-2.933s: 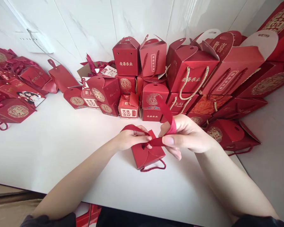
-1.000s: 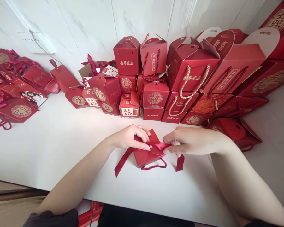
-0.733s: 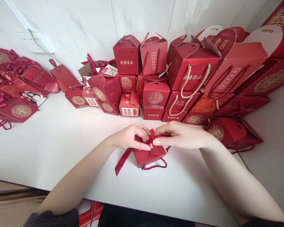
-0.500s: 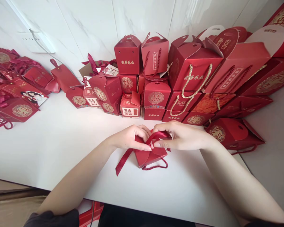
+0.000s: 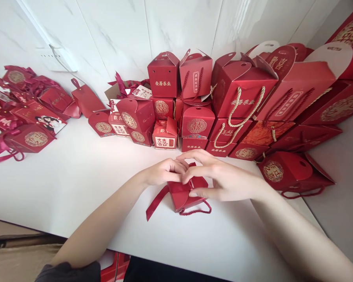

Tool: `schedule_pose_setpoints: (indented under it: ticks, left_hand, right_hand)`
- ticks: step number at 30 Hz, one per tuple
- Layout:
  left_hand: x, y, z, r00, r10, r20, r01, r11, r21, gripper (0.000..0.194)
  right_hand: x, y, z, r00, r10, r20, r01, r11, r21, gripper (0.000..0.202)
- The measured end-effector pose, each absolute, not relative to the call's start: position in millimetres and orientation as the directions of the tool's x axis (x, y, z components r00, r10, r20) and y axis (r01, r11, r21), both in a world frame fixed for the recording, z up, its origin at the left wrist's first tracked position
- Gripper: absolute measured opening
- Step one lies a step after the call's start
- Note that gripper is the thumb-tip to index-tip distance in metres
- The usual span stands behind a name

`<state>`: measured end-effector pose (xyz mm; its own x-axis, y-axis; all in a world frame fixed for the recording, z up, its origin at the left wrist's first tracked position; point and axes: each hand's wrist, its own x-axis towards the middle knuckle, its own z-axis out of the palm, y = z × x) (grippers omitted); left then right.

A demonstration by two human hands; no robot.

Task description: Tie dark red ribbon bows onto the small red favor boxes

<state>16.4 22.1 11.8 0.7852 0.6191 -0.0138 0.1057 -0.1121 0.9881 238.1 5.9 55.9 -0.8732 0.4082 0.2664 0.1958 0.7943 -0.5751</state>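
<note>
A small red gift box (image 5: 181, 194) lies on the white table, a twisted red cord handle (image 5: 196, 212) looping from its near side. A dark red ribbon (image 5: 157, 202) trails from the box to the left. My left hand (image 5: 164, 171) rests at the box's upper left, fingers curled and pinched on something I cannot make out. Over the top of the box, my right hand (image 5: 214, 176) has its thumb and fingers spread, the thumb near the centre slot. Its fingertips reach close to the left hand's fingers, which they partly cover.
Stacked red gift boxes (image 5: 244, 94) line the wall behind the hands. A red box (image 5: 292, 172) lies at the right, beyond the right wrist. At far left is a pile of boxes with ribbons (image 5: 37, 139). The table's front edge runs below the forearms.
My right hand has moved left across the box top and its fingers have spread. The ribbon loop that stood between the hands no longer shows. The view has shifted slightly.
</note>
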Motion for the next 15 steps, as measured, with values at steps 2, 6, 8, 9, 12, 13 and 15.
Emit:
schedule_pose_setpoints:
  ticks: [2, 6, 8, 9, 12, 13, 15]
  left_hand:
    - [16, 22, 10, 0.774, 0.632, -0.033, 0.086, -0.053, 0.995, 0.018]
    - [14, 20, 7, 0.798, 0.595, -0.094, 0.104, 0.018, 0.994, 0.018]
    - [14, 20, 7, 0.795, 0.600, -0.086, 0.101, 0.009, 0.995, 0.017]
    - [14, 20, 7, 0.784, 0.617, -0.069, 0.096, -0.011, 0.995, 0.015]
    - [13, 22, 5, 0.753, 0.658, -0.014, 0.100, -0.094, 0.991, 0.010]
    - [12, 22, 5, 0.755, 0.656, -0.003, 0.101, -0.112, 0.989, 0.011]
    - [11, 24, 2, 0.764, 0.645, 0.011, 0.091, -0.125, 0.988, 0.015]
  right_hand:
    - [231, 1, 53, -0.871, 0.419, 0.257, 0.232, 0.811, -0.537, 0.017]
    - [225, -8, 49, -0.875, 0.433, 0.217, 0.313, 0.848, -0.427, 0.003]
    - [226, -11, 51, -0.874, 0.426, 0.232, 0.321, 0.867, -0.381, 0.007]
    - [226, -13, 52, -0.871, 0.429, 0.239, 0.324, 0.868, -0.376, 0.008]
    - [228, -16, 54, -0.860, 0.463, 0.212, 0.352, 0.842, -0.409, 0.013]
    - [227, -17, 54, -0.861, 0.471, 0.193, 0.364, 0.834, -0.415, 0.016]
    - [224, -20, 53, -0.861, 0.474, 0.183, 0.383, 0.842, -0.380, 0.024]
